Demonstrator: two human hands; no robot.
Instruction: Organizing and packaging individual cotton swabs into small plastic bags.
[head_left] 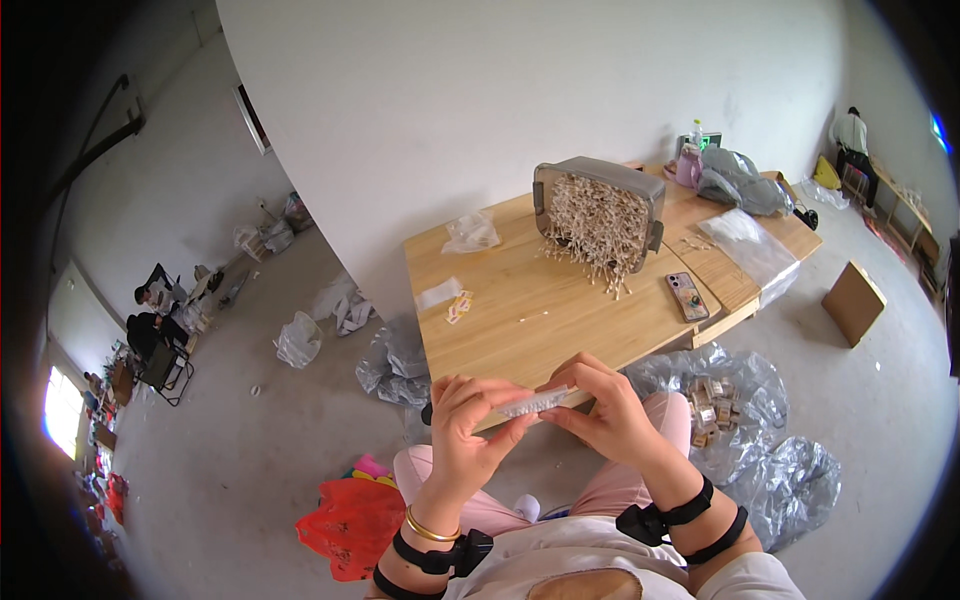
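Note:
Between my two hands, just over the near edge of the wooden table (500, 260), is a small clear pack (533, 403) with a row of white tips inside, like cotton swabs. My left hand (470, 420) pinches its left end with thumb and fingers. At the right end, my right hand (600, 405) grips it the same way. Farther back on the table a grey plastic bin (612, 172) lies on its side, its opening facing me. Loose cotton swabs (598, 220) fill it and spill onto the tabletop.
A phone (687, 297), small yellow-and-white cards (459, 307) and clear plastic bags (470, 232) lie on the table. Right of my legs, a large clear bag (765, 400) holds several small packs. A red bag (350, 525) rests on the floor at left. Other people (852, 135) sit or stand farther off.

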